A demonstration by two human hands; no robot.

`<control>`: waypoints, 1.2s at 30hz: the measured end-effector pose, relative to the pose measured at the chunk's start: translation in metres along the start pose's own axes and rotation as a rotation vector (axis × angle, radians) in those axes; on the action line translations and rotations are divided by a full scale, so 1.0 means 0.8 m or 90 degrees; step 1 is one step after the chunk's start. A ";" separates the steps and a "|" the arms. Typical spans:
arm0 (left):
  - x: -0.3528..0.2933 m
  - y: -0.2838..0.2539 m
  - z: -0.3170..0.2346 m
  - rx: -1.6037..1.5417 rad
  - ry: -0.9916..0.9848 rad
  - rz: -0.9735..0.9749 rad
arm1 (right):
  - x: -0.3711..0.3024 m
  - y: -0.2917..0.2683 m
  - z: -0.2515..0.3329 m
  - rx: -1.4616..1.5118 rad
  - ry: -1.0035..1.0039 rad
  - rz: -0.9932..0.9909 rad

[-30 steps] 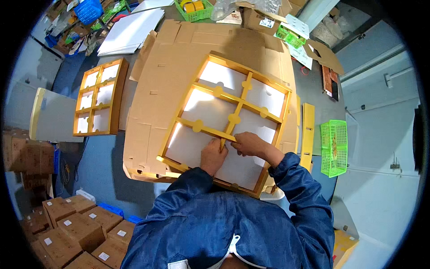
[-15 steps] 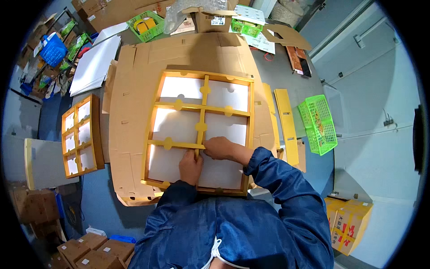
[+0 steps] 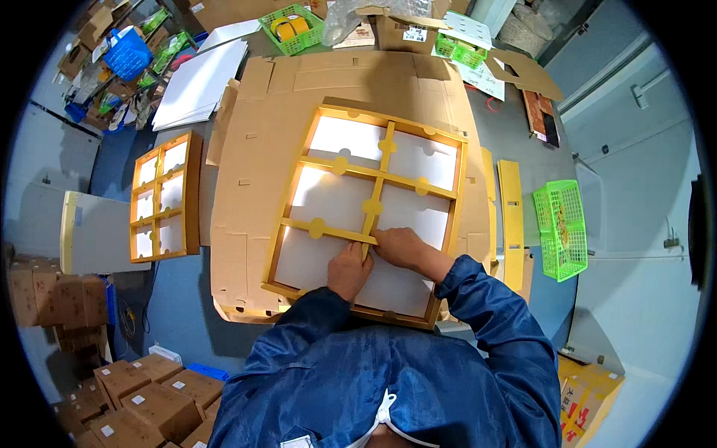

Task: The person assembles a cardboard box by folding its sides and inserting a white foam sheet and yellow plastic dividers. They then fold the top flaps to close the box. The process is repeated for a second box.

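A shallow yellow-edged box (image 3: 461, 187) with a white bottom lies in front of me, split into several compartments by yellow cardboard dividers with round tabs. My left hand (image 3: 349, 272) pinches the near upright divider strip just below the lowest crossing. Beside it, my right hand (image 3: 403, 249) has its fingers closed at the end of the near cross divider (image 3: 328, 230), which stops at this crossing. No cross strip shows to the right of it, though the hand covers part of that spot. My fingertips hide the joint itself.
Brown cardboard (image 3: 246, 194) covers the table under the box. A similar divided box (image 3: 196, 194) stands at the left edge. Yellow strips (image 3: 511, 224) and a green basket (image 3: 560, 231) lie to the right. White sheets (image 3: 202, 82) and a green tray with tape (image 3: 291, 30) are at the far left.
The whole view has shifted, so the box and table appear further right and slightly turned. Both hands stay at the same divider crossing, with little visible change in their grip.
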State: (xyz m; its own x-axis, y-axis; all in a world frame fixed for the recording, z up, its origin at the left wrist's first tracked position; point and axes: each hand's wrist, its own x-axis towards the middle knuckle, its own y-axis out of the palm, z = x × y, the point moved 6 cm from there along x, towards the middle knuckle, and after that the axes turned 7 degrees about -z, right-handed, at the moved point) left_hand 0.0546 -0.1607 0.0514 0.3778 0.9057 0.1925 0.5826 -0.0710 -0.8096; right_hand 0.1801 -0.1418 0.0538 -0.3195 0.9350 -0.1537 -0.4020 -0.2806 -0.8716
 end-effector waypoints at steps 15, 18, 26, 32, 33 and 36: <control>0.008 -0.002 0.010 -0.017 -0.166 0.020 | 0.007 -0.011 -0.003 0.192 0.185 0.255; 0.007 -0.007 0.009 -0.039 -0.152 -0.019 | 0.004 -0.028 0.010 0.266 0.216 0.279; 0.008 -0.013 -0.003 -0.041 -0.106 -0.057 | 0.003 -0.020 0.001 0.206 0.128 0.171; 0.010 -0.017 -0.006 -0.022 -0.096 -0.076 | 0.002 -0.038 0.017 -0.053 0.006 0.040; 0.012 -0.015 -0.005 -0.017 -0.096 -0.074 | 0.001 -0.033 0.014 -0.032 0.017 0.060; 0.013 -0.018 -0.007 -0.029 -0.089 -0.078 | 0.002 -0.008 -0.004 0.032 0.095 0.112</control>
State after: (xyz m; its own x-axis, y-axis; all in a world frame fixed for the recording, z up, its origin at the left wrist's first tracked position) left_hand 0.0540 -0.1527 0.0678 0.1994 0.9578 0.2069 0.6517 0.0281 -0.7580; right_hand 0.1851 -0.1374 0.0577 -0.2594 0.8913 -0.3719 -0.3947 -0.4493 -0.8015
